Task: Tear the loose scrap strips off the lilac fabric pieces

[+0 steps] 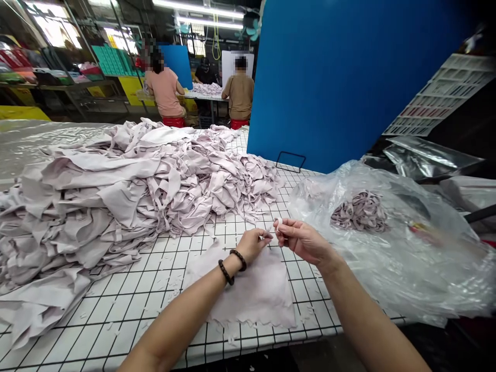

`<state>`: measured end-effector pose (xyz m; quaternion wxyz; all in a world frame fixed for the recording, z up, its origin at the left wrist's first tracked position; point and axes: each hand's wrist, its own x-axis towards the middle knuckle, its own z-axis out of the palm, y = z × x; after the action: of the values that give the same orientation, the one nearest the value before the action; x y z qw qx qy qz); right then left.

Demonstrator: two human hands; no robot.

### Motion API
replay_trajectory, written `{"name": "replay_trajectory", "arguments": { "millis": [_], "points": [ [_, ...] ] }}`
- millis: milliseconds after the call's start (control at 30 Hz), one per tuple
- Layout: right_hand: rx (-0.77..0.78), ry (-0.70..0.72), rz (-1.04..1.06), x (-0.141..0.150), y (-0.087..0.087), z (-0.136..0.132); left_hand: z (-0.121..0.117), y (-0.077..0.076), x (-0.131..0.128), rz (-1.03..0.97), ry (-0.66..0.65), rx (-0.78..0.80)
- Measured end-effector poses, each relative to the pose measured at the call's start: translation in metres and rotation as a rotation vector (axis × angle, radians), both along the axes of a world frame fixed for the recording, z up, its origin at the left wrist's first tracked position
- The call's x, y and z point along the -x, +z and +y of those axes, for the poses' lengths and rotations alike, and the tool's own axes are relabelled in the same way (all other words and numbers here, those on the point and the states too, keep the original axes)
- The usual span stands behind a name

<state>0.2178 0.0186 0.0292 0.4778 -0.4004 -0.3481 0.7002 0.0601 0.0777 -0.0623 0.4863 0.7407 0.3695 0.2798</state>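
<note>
Above a pale pinkish-grey piece of cloth [256, 294] lying flat on the grid-patterned table, my two hands are close together, fingertips almost meeting. My left hand [251, 247], with two dark bead bracelets [231, 266] at the wrist, is closed in a pinch; what its fingertips hold is too small to make out. Thumb and forefinger of my right hand [300, 238] pinch a small white scrap [279, 222]. Small white bits are scattered on the table around the cloth.
A big heap of matching cloth pieces [174, 181] covers the table's left and back. At right lies a clear plastic bag [418, 258] with bunched straps [360, 211] on it or inside. A blue panel [329, 82] stands behind. Several people sit working farther back.
</note>
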Motion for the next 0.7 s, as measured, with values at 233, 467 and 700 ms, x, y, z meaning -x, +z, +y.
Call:
{"name": "replay_trajectory", "arguments": {
  "millis": [233,467,700],
  "points": [
    [0.075,-0.079,0.221,-0.018,0.002,0.017,0.039,-0.017,0.004,-0.167,-0.242,0.347],
    [0.074,-0.112,0.228,-0.023,0.005,0.025,0.043,-0.008,0.002,-0.267,-0.354,0.496],
    [0.075,-0.106,0.245,-0.029,0.006,0.024,0.049,-0.008,-0.009,-0.487,-0.304,0.721]
  ]
}}
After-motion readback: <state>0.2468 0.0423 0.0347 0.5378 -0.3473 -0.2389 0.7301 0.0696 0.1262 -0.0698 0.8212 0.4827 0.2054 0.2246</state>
